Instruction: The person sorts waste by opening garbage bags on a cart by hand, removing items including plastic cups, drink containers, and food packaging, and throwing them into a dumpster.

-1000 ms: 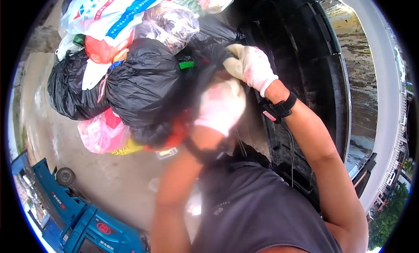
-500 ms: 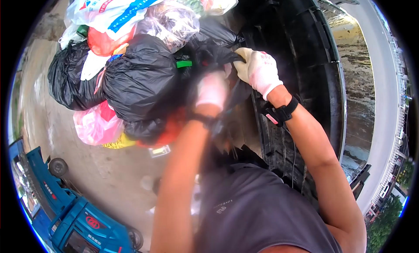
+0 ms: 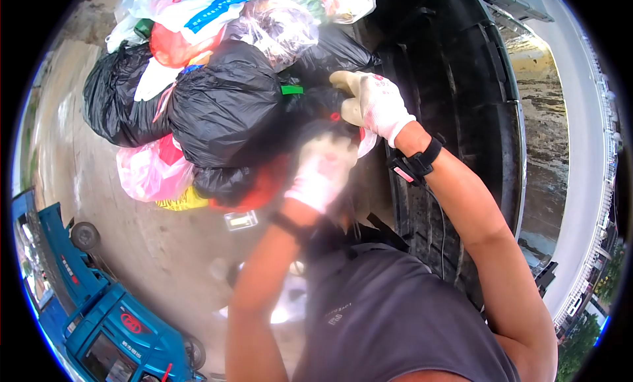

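My right hand [image 3: 376, 104], in a white glove, is curled at the right edge of the bag pile. One fingertip points left, and what the curled fingers grip is too small to make out. Whitish plastic shows just under it. Lower and to the left, my left hand [image 3: 324, 166], also gloved, is smeared by motion against dark plastic; its fingers cannot be read. A large black bag [image 3: 227, 105] bulges left of both hands, with a green strip [image 3: 291, 90] beside it. Below that bag lie a pink bag [image 3: 155, 170] and a yellow bag [image 3: 184, 199].
A black ribbed container wall [image 3: 455, 72] rises on the right, with a road [image 3: 580, 118] beyond. A printed white bag [image 3: 198, 6] tops the pile. Lower left stands a blue vehicle [image 3: 125, 342]. A small white-framed item [image 3: 241, 220] lies on the ground.
The dark plastic that was stretched up to my right hand no longer shows there, and that hand's fingers have shifted. My left hand has moved lower. The view has shifted slightly.
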Available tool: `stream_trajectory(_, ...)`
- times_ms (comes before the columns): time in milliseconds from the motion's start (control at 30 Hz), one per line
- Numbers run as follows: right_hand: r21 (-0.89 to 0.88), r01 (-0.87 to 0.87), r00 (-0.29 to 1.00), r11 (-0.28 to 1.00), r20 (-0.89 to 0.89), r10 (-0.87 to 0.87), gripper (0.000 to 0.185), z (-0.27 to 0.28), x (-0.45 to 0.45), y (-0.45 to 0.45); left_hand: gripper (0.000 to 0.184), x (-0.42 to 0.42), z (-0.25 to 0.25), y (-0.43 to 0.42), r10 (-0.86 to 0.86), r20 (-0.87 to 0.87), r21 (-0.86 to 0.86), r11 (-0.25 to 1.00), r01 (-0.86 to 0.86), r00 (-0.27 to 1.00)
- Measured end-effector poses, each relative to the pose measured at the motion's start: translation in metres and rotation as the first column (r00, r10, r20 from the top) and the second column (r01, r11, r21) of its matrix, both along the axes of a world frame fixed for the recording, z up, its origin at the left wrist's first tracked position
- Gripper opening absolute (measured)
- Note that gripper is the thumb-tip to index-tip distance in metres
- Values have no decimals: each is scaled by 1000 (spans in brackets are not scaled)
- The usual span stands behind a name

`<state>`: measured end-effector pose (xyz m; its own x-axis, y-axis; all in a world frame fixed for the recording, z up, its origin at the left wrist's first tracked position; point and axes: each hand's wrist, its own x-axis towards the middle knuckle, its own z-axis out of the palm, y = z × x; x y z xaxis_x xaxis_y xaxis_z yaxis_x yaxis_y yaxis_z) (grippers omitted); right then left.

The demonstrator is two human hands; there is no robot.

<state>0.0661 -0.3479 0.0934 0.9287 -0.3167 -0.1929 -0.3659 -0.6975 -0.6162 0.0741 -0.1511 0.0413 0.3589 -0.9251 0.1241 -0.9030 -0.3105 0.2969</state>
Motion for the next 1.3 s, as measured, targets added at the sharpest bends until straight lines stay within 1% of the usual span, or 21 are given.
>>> stream_trajectory(33, -17, 13, 999, 1000, -40, -14, 50, 2, 1, 0, 28, 0, 0, 1, 2, 14, -17, 1000, -2, 1000)
stream_trajectory(167, 178, -33, 997, 984, -58, 44, 50, -2, -4, -1, 26, -5, 1, 13, 5, 29, -45, 999, -4, 1000)
stream_trajectory(200, 174, -115, 987, 978, -86, 132, 54, 5, -4, 1, 25, -6, 1, 15, 2, 22, -43, 999, -1, 1000)
stream_trajectory(300, 136, -282, 945, 950, 209, 251, 57, -2, -19, 2, 29, -6, -20, 21, 54, -90, -53, 997, -59, 994)
stream_trajectory(333, 92, -252, 948, 963, 224, 227, 58, 17, -29, 4, 27, -3, -16, 22, 85, -128, -103, 990, -98, 988)
stream_trajectory(367, -67, -203, 909, 977, 357, 213, 54, 15, -33, 3, 26, -1, -12, 23, 115, -168, -151, 979, -141, 979)
stream_trajectory(433, -2, 99, 929, 995, 358, -92, 47, 35, -53, 17, 24, 0, -10, 25, 161, -208, -194, 960, -202, 965)
stream_trajectory(467, -3, 248, 931, 969, 276, -238, 41, 42, -64, 24, 23, -1, -13, 24, 177, -207, -194, 957, -218, 962)
stream_trajectory(500, -1, 300, 929, 954, 229, -292, 36, 38, -74, 29, 22, -2, -14, 22, 190, -206, -195, 954, -230, 960)
stream_trajectory(567, -57, 162, 975, 985, 160, -151, 34, 33, -86, 43, 22, -3, -3, 15, 160, -247, -262, 938, -225, 956)
stream_trajectory(600, -71, 116, 974, 991, 202, -99, 36, 15, -94, 49, 21, -4, 1, 13, 143, -267, -293, 930, -222, 953)
stream_trajectory(633, -166, 69, 970, 984, 239, -28, 48, 8, -95, 54, 24, -4, -2, 13, 127, -277, -295, 932, -210, 952)
stream_trajectory(700, -192, -14, 955, 981, 289, 70, 62, -10, -97, 55, 30, -2, -9, 17, 98, -296, -295, 937, -189, 950)
stream_trajectory(800, -68, -29, 940, 997, 336, 50, 71, -31, -97, 54, 24, -1, -14, 26, 45, -354, -313, 936, -163, 934)
stream_trajectory(900, -76, -157, 909, 985, 379, 174, 76, -37, -95, 44, 22, -1, -14, 32, 24, -486, -407, 879, -250, 874)
stream_trajectory(1000, -125, -217, 870, 968, 425, 250, 81, -39, -94, 43, 24, 7, -4, 43, -15, -685, -385, 857, -344, 729)
stream_trajectory(1033, -116, -202, 867, 973, 442, 233, 81, -43, -92, 42, 24, 9, 0, 45, -40, -730, -387, 847, -365, 682)
stream_trajectory(1100, -95, -171, 859, 981, 473, 196, 83, -50, -85, 42, 25, 9, 7, 47, 15, -789, -301, 862, -408, 614)
stream_trajectory(1167, -146, -114, 868, 983, 466, 170, 82, -48, -78, 43, 26, 10, 14, 49, 26, -840, -245, 874, -421, 542)
stream_trajectory(1267, -192, -92, 878, 977, 446, 170, 85, -46, -75, 46, 26, 12, 26, 53, -41, -888, -291, 822, -490, 458)
stream_trajectory(1300, -203, -91, 873, 975, 455, 176, 86, -52, -78, 45, 27, 15, 33, 57, -18, -856, -303, 827, -473, 517)
